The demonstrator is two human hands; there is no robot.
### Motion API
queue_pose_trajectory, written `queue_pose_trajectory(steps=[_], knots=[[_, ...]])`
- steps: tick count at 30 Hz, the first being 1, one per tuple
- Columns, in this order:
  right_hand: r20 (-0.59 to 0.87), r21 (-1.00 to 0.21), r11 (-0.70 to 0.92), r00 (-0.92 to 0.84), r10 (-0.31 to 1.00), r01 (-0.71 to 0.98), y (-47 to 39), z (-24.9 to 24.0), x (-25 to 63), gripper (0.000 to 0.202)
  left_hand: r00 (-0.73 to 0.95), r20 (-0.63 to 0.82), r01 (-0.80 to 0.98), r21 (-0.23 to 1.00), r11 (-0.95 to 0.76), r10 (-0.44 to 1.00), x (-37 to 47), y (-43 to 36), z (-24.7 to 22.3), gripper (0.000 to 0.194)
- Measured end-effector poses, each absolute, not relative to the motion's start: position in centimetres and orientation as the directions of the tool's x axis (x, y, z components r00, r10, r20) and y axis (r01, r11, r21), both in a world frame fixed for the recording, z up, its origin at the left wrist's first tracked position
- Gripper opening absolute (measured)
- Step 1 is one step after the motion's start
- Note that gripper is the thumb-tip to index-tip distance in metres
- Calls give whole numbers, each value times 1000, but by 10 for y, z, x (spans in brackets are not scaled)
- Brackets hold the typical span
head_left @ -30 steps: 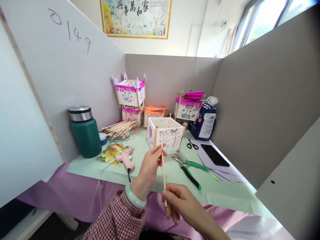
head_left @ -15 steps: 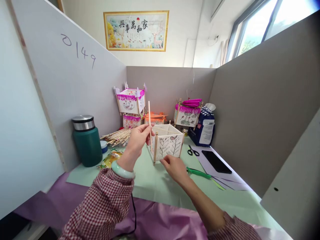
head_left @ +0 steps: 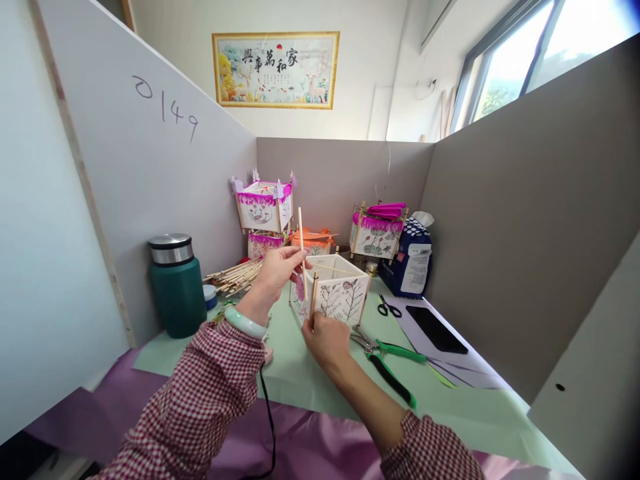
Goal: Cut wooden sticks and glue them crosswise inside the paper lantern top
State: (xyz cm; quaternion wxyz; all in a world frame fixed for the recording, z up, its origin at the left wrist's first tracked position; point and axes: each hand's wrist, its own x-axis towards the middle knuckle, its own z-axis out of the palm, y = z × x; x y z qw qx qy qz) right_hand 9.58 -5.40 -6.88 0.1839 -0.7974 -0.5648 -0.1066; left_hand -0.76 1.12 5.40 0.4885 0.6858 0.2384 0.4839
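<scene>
My left hand (head_left: 274,275) pinches a thin wooden stick (head_left: 301,230), held nearly upright beside the near left corner of a square paper lantern (head_left: 341,300). Dark branches and birds are drawn on the lantern's white front panel, and pink shows on its left side. My right hand (head_left: 327,341) is closed at the bottom of that same corner, around the foot of the lantern's wooden corner post (head_left: 315,293). Its fingertips are partly hidden behind the hand. Green-handled pliers (head_left: 395,350) lie open on the table just right of this hand.
Finished lanterns with pink fringe (head_left: 265,207) stand stacked at the back left, another lantern (head_left: 376,235) at the back right. A bundle of sticks (head_left: 233,277) and a green flask (head_left: 176,287) are on the left. Scissors (head_left: 389,307), a phone (head_left: 436,329) and a tissue pack (head_left: 413,260) lie right.
My right hand has moved left along the lantern's lower edge to its near corner post, uncovering the pliers. The left hand still holds the stick, about where it was.
</scene>
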Motion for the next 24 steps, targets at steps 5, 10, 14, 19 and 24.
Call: queue_pose_trajectory(steps=[5,10,14,19,24], knots=[[446,-166,-247,296,844,955,-73,-85,83,24,418,445,-120,891,-438,792,-4,16,70,17],[461,-160,-196,249,851,967,-91,-88,84,27,505,404,-54,897,-439,763,7,23,76,14],[507,-165,-226,279,816,960,-122,-92,121,37,561,338,42,900,-434,756,14,35,74,18],[467,-2,-449,398,790,894,-156,-109,187,19,576,189,131,939,-318,795,30,46,75,18],[326,-107,-506,511,795,856,-168,-119,212,21,611,93,215,936,-278,786,42,47,74,12]])
